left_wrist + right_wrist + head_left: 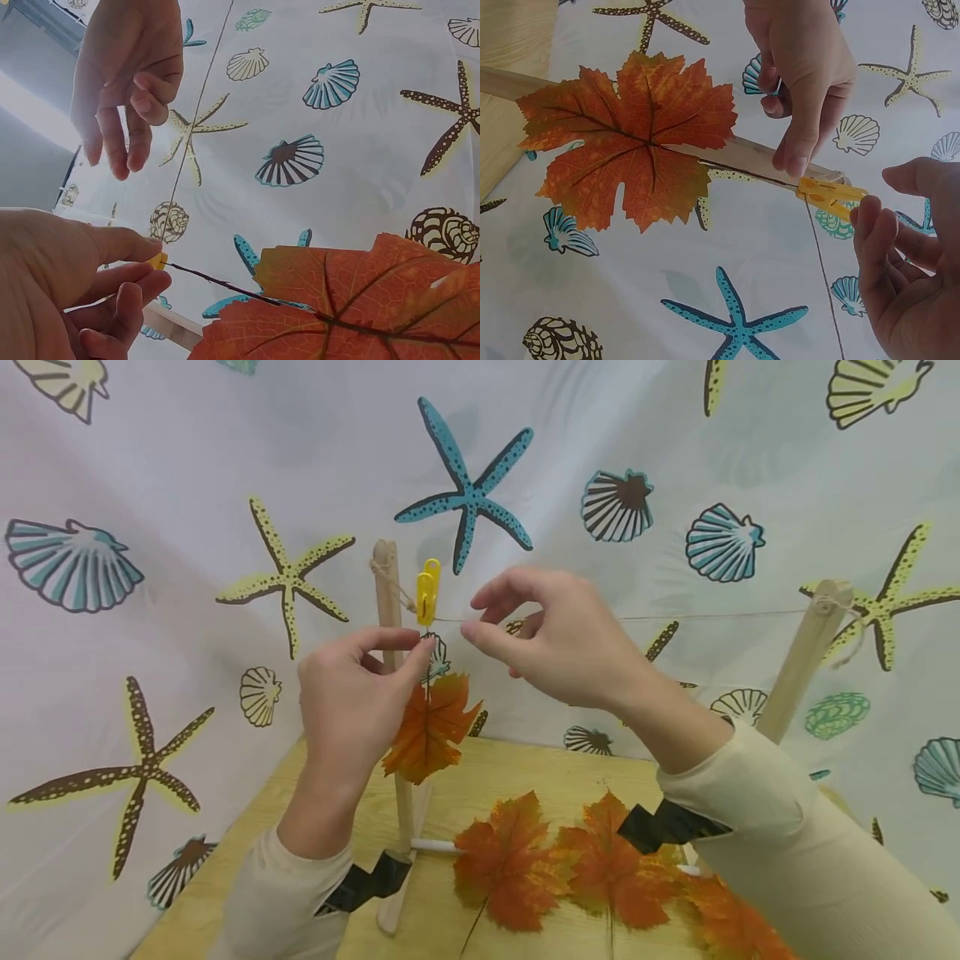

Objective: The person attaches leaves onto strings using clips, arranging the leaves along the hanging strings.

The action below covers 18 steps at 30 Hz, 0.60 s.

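Note:
A yellow clothespin (426,597) stands upright on a thin string (712,613), near the left wooden post (386,577). From its lower end an orange maple leaf (427,739) hangs by a dark stem. My left hand (341,706) pinches the top of that stem with thumb and index finger, right below the clothespin. To the right of the clothespin is my right hand (562,639), thumb and fingers apart and holding nothing. In the right wrist view its fingertips (866,210) are right at the handle end of the clothespin (829,195).
Three more maple leaves, a left one (510,868), a middle one (615,868) and a right one (735,918), lie on the wooden table (525,760). A white rod (435,846) runs low behind them. The string is tied to a right post (802,660). Patterned cloth (300,443) hangs behind.

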Motion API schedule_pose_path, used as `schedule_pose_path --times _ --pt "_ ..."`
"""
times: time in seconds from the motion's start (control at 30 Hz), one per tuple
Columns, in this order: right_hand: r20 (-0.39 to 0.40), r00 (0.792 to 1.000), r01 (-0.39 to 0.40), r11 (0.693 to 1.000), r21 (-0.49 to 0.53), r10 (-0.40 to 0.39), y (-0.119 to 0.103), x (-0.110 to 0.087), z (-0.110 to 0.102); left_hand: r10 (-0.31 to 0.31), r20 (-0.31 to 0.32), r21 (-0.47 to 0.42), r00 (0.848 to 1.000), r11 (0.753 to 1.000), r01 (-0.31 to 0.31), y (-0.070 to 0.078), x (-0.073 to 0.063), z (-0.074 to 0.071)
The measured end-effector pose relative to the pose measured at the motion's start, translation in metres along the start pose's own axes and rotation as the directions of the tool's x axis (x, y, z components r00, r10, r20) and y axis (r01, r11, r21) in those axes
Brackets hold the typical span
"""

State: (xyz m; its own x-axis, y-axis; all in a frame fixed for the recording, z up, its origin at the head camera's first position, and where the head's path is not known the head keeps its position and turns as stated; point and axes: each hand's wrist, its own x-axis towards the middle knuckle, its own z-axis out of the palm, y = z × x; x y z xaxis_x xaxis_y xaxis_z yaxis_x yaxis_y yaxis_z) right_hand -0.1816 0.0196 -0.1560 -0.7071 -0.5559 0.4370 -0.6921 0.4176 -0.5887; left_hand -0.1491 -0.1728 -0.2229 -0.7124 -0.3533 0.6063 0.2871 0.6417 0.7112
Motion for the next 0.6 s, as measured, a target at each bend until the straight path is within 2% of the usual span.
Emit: schedule_pose_path --times 0.23,0.4,0.6 --pt "0.011 0.997 0.072 0.992 -0.099 -0.071 0.000 -0.009 0.004 0.015 0.036 -0.068 0.999 0.998 -0.013 -0.009 0.001 0.000" --pt "0.034 0.999 0.040 0.993 -0.112 -0.036 0.005 -0.013 0.007 0.001 0.065 -0.082 0.998 0.997 0.005 -0.015 -0.005 -0.005" --pt "0.054 0.999 0.007 0.994 -0.108 -0.001 0.012 -0.020 0.010 0.012 0.111 -0.035 0.994 0.999 -0.009 -0.022 -0.010 -0.008"
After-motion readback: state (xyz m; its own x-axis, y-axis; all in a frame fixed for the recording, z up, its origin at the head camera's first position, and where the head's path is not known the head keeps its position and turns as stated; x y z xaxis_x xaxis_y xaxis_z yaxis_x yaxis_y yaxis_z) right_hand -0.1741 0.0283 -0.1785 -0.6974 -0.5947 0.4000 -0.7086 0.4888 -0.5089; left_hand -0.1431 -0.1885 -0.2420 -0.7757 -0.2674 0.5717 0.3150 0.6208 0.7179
